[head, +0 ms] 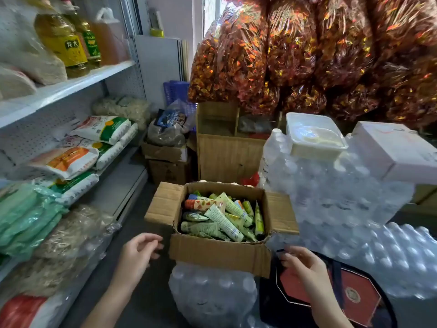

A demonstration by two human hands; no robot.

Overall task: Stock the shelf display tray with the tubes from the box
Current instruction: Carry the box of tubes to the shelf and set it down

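Note:
An open cardboard box (220, 253) rests on a shrink-wrapped pack of water bottles (212, 297). Several tubes (222, 217), mostly green and cream with one orange one, lie jumbled inside it. My left hand (137, 254) hovers just left of the box's front corner, fingers apart and empty. My right hand (305, 266) is at the box's right front corner, over a dark red and black gift box (354, 301), fingers loosely curled and holding nothing. No display tray can be picked out.
White shelves (71, 84) on the left carry oil bottles (63, 43) and rice bags (71, 162). More bottle packs (331, 197) stack on the right under a plastic container (314, 138) and a white carton (397, 150). Candy bags (307, 50) hang behind; a wooden cabinet (227, 152) stands beyond the box.

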